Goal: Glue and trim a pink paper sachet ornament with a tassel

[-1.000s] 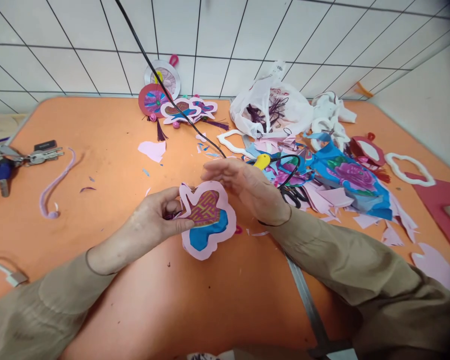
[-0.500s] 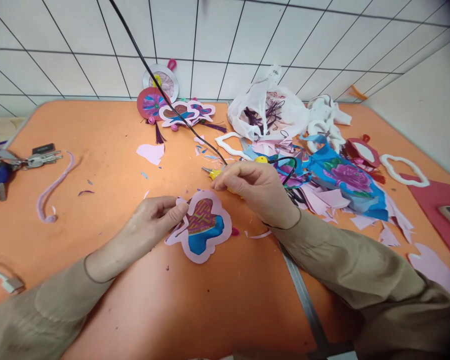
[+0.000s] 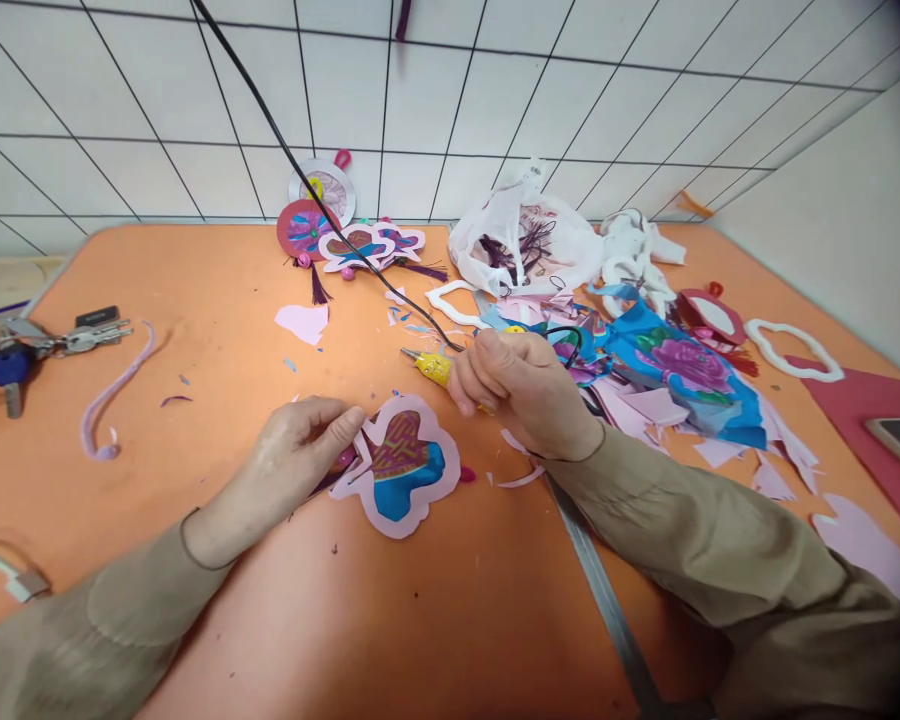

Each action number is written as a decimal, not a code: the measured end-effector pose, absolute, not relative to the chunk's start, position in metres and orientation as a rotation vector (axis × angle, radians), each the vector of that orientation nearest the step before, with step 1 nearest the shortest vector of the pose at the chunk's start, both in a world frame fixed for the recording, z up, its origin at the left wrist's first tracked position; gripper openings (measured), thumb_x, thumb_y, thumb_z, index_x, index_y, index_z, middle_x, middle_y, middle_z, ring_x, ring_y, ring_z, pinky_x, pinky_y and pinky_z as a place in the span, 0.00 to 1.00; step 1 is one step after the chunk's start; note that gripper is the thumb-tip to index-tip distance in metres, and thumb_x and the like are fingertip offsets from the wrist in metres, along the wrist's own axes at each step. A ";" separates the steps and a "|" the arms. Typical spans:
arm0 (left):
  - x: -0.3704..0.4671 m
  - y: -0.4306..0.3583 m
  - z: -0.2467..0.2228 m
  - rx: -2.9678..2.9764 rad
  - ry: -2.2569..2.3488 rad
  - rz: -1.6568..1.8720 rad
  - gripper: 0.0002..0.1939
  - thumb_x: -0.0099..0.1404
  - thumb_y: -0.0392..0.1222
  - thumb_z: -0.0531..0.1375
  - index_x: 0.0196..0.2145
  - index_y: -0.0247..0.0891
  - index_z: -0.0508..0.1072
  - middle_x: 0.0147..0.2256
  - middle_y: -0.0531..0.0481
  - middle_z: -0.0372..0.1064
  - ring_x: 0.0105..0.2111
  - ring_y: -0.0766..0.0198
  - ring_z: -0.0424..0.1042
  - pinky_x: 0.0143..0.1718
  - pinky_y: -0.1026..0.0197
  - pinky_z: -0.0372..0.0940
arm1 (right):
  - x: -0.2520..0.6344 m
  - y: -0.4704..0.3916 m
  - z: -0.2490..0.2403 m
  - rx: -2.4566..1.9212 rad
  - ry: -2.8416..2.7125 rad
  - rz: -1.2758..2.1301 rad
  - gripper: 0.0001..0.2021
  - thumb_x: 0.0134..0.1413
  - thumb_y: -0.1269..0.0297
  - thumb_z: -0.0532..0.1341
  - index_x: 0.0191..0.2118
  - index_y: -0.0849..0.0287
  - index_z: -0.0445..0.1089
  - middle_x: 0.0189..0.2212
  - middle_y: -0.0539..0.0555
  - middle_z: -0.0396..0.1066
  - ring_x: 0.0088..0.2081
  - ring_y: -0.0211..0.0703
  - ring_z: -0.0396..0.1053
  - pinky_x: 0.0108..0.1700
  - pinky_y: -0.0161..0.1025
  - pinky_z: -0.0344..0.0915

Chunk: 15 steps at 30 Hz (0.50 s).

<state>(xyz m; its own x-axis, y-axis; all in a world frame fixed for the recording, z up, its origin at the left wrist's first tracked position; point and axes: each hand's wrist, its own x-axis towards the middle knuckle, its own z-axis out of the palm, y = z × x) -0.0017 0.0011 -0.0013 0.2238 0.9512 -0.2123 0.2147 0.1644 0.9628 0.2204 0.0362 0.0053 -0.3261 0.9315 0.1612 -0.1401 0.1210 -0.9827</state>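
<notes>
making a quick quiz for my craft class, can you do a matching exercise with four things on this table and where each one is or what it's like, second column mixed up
Things:
1. yellow tool
2. pink-edged cutout
3. keys
4. white plastic bag

Places or states:
A. near the left edge of the table
B. open, with dark strands showing
C. touching the left hand
D. in the grip of the right hand

Right pairs: 1-D, 2-C, 3-A, 4-B

Room nearside of cutout [image 3: 406, 470]; cord [image 3: 259, 98], scraps [image 3: 654, 406] beyond
</notes>
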 end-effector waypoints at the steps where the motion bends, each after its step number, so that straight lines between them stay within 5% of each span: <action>1: -0.002 0.001 -0.003 1.350 1.251 0.760 0.18 0.61 0.50 0.60 0.20 0.37 0.72 0.18 0.51 0.65 0.21 0.65 0.63 0.19 0.66 0.54 | 0.221 0.036 0.006 -0.816 -1.440 1.403 0.26 0.58 0.49 0.58 0.15 0.57 0.53 0.13 0.46 0.51 0.19 0.36 0.59 0.25 0.38 0.58; 6: -0.003 0.002 -0.003 1.418 1.264 0.675 0.23 0.65 0.55 0.54 0.22 0.35 0.72 0.20 0.50 0.67 0.21 0.65 0.64 0.21 0.65 0.57 | 0.223 0.038 0.011 -0.831 -1.522 1.480 0.16 0.53 0.52 0.63 0.26 0.60 0.63 0.23 0.50 0.66 0.26 0.36 0.65 0.29 0.36 0.61; 15: -0.003 0.003 -0.007 1.423 1.260 0.703 0.23 0.64 0.55 0.54 0.25 0.34 0.75 0.20 0.50 0.68 0.22 0.65 0.64 0.25 0.63 0.60 | 0.229 0.038 0.014 -0.905 -1.518 1.221 0.26 0.58 0.51 0.58 0.14 0.59 0.56 0.08 0.44 0.52 0.12 0.29 0.49 0.18 0.34 0.43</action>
